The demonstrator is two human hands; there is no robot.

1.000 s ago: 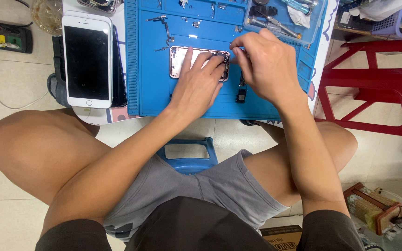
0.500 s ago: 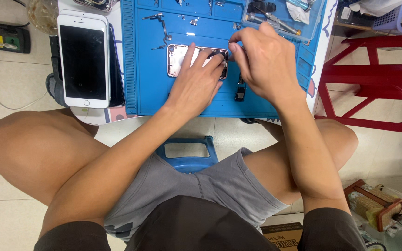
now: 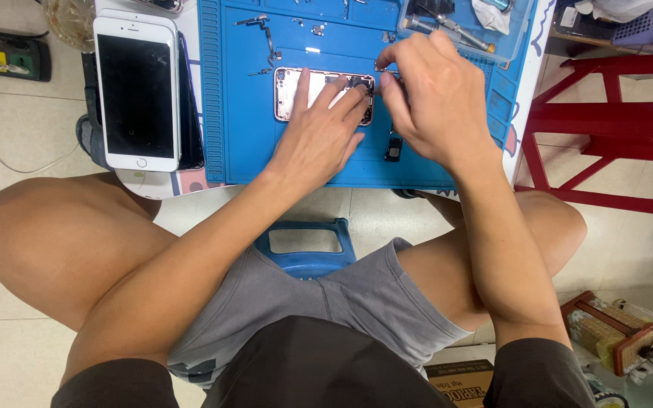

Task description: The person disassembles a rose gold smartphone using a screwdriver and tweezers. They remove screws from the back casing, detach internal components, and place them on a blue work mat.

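Head view: left hand (image 3: 325, 136) lies flat, fingers spread, on phone housing (image 3: 296, 92); right hand (image 3: 434, 102) beside it pinches, apparently, a small part.

A bright blue ribbed rubber work mat (image 3: 243, 151) covers the low table. On it lies an opened silver phone housing (image 3: 290, 94), its inner parts exposed. The left hand (image 3: 319, 136) rests flat across the housing, fingers spread over it. The right hand (image 3: 436, 102) hovers at the housing's right end, fingertips pinched together on something too small to make out. A small black component (image 3: 393, 149) lies on the mat between the two hands. Left of the mat lies a white smartphone with a dark screen (image 3: 136, 91), face up. A red plastic stool (image 3: 614, 136) stands to the right.
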